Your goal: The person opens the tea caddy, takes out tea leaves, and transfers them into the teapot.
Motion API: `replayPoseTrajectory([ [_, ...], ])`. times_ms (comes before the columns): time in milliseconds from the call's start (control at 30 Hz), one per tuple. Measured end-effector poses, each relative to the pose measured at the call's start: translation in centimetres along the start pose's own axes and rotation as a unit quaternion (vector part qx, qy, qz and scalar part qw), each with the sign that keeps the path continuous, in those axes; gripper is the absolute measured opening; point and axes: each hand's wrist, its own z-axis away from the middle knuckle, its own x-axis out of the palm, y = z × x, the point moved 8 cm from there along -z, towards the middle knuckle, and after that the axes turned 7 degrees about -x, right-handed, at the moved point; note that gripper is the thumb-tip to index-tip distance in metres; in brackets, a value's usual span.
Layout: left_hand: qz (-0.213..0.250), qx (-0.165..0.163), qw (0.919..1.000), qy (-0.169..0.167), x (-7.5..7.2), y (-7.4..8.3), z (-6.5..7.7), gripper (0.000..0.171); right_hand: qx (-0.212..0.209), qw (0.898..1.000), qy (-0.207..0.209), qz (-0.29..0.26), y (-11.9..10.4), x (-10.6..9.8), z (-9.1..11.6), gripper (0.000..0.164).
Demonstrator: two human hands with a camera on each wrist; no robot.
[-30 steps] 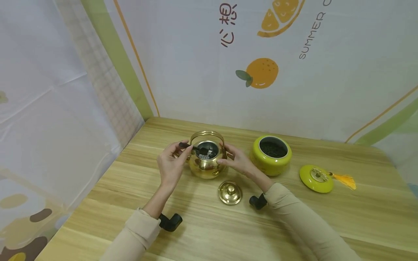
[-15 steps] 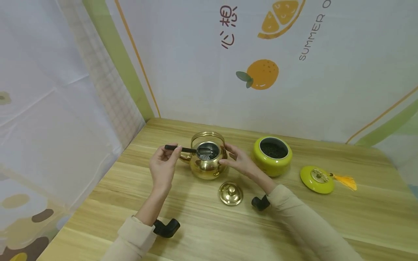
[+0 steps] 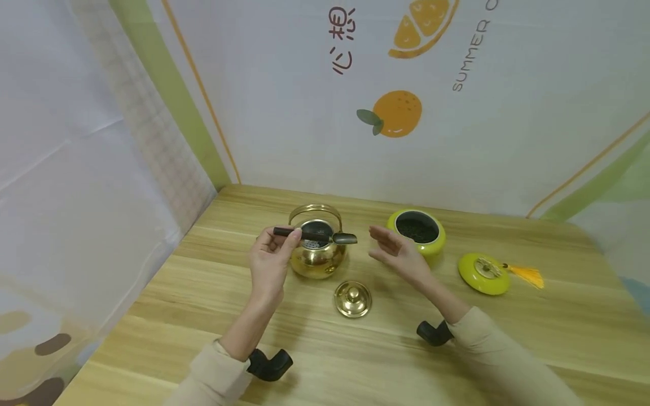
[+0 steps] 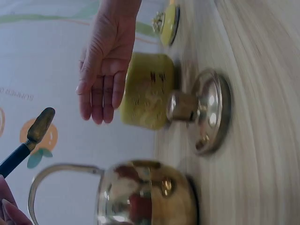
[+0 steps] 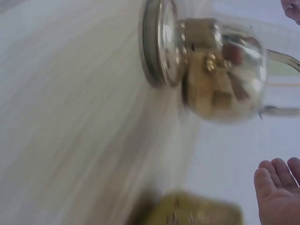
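My left hand (image 3: 271, 259) pinches the dark handle of a small tea scoop (image 3: 345, 239), held level above the mouth of a golden teapot (image 3: 317, 260). The scoop's narrow bowl points right, past the pot's rim. Inside the pot a perforated strainer shows. My right hand (image 3: 401, 258) is in the air between the pot and a yellow jar (image 3: 435, 248), fingers extended and holding nothing. Dark loose contents, like tea leaves, lie in the open jar. In the left wrist view the right palm (image 4: 110, 56) faces the camera, in front of the jar.
The golden pot lid (image 3: 352, 299) lies knob up on the wooden table (image 3: 355, 361), in front of the pot. At right sits the yellow jar lid (image 3: 482, 273) with an orange tassel (image 3: 526, 276). A printed cloth (image 3: 284, 113) hangs behind the table.
The scoop has come up out of the teapot's mouth and moved right in my left hand. My right hand has left the pot's side and moved right, towards the jar.
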Motion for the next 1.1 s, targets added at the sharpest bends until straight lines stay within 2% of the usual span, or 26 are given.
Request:
replayPoseTrajectory([
  [133,0.012,-0.014,0.9995,-0.025,2.3,-0.4,0.3,0.01,-0.036,0.998,0.054,-0.011,-0.9,-3.5,1.1,0.047],
  [200,0.017,-0.017,0.9988,-0.042,3.5,-0.6,0.4,0.01,-0.044,0.995,0.086,0.003,-1.1,-5.8,1.7,0.045],
  [333,0.007,-0.025,0.998,-0.058,5.7,-1.3,0.5,0.012,-0.009,0.99,0.133,0.05,-0.6,-9.7,3.0,0.049],
  [433,0.011,-0.034,0.9972,-0.066,7.2,-2.0,0.3,0.013,0.028,0.988,0.13,0.076,0.3,-11.2,3.7,0.054],
  [600,0.021,-0.05,0.9956,-0.076,9.4,-3.4,-0.3,0.014,0.063,0.989,0.088,0.097,2.1,-11.8,4.2,0.065],
  [800,-0.015,-0.042,0.9964,-0.072,11.5,-4.5,-0.8,0.017,0.079,0.99,0.045,0.104,3.8,-11.6,4.0,0.075],
  [933,-0.041,-0.034,0.9957,-0.076,12.6,-5.1,-1.1,0.02,0.098,0.99,0.032,0.102,4.5,-11.3,3.7,0.081],
  [1100,-0.041,-0.052,0.9952,-0.071,13.6,-6.3,-1.8,0.021,0.102,0.989,0.031,0.099,4.9,-11.1,3.4,0.083],
])
